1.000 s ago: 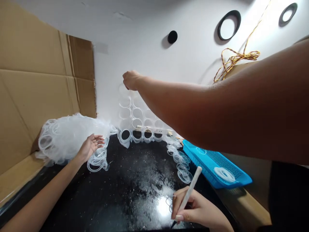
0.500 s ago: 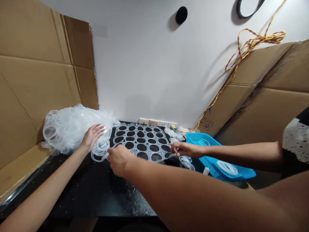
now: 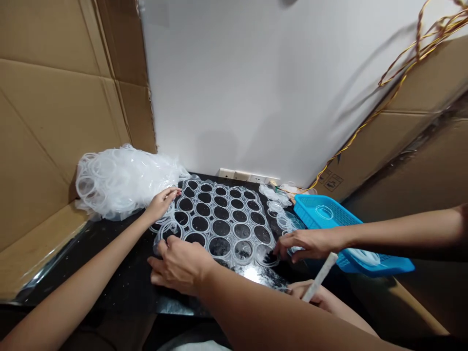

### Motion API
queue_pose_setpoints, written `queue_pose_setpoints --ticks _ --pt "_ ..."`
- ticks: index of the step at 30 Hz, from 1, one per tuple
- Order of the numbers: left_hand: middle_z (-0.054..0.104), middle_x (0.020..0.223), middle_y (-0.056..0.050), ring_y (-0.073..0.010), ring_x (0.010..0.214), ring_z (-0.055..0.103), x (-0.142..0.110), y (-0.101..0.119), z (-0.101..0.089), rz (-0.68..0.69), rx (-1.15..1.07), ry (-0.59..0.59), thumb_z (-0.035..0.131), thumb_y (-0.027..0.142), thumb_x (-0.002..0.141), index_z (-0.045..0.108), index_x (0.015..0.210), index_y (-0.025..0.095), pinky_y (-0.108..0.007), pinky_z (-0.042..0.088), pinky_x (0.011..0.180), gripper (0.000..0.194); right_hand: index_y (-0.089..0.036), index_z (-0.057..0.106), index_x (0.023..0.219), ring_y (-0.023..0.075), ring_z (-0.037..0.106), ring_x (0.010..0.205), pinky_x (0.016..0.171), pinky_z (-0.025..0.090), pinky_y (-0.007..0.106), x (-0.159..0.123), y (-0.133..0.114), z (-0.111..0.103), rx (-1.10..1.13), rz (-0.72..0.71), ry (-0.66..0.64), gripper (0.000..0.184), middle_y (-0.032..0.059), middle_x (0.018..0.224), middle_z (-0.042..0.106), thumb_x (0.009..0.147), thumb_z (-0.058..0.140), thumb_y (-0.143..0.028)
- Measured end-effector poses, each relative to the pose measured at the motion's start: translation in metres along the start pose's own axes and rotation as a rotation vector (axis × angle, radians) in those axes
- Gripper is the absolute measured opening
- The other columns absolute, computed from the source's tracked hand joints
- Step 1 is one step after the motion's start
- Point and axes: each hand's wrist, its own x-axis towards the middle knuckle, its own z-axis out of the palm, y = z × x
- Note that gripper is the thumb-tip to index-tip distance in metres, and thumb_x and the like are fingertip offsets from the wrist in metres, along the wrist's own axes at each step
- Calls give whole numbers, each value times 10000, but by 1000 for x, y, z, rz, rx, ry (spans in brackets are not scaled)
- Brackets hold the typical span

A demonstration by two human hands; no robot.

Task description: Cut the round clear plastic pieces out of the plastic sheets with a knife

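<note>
Holed sheet (image 3: 231,248) between a co-worker's 2 hands (image 3: 181,265) — wearer's left hand (image 3: 160,204) beside it, right hand (image 3: 322,298) gripping a white stick (image 3: 321,277).

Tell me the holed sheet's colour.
The sheet is whitish and translucent, shown best in the head view.

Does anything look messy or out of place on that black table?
Yes: loose clear round pieces lie in an uneven, overlapping trail beside the blue basket, untidy next to the neat rows of holes in the clear plastic sheet.
</note>
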Motion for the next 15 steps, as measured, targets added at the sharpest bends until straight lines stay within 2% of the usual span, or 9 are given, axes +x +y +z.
queue_pose_setpoints --ticks 1,3,5,7,11,15 --pt "590 1061 -71 -203 982 565 -1 -1 1 9 36 -39 518 384 876 572 1036 141 -435 452 868 297 -222 582 881 166 516 875 717 432 328 -7 0 0 -7 15 31 174 9 1045 610 905 418 -173" --pt "585 1088 -74 -211 1014 554 -3 -3 3 27 106 -98 519 381 876 574 1047 146 -448 437 892 296 -203 579 824 179 511 889 753 431 343 -25 -1 3 -28 147 48 174 34 980 614 906 425 -203" --pt "573 1122 -76 -220 1047 538 -4 -6 4 42 177 -121 515 379 878 573 1059 155 -458 420 916 294 -163 593 807 209 515 887 738 439 365 -44 -4 8 -65 321 -11 142 86 930 616 873 479 -216" --pt "559 1153 -78 -227 1075 521 -4 -10 5 48 248 -115 510 376 880 568 1074 165 -467 403 936 293 -122 614 875 240 520 929 734 450 386 -61 -8 16 -96 422 -68 122 134 978 619 836 514 -181" --pt "535 1188 -88 -240 1114 494 -3 -19 6 50 379 -85 517 366 877 546 1114 164 -493 377 957 313 -82 588 1087 271 478 1125 881 436 430 -82 -17 39 -47 421 -60 278 163 1215 557 847 485 -175" --pt "516 1215 -91 -249 1143 471 -1 -25 8 70 477 -83 520 362 875 530 1145 171 -506 357 974 331 -120 570 1159 277 398 1257 983 390 462 -92 -27 56 146 414 -11 336 133 1329 484 834 491 -154"
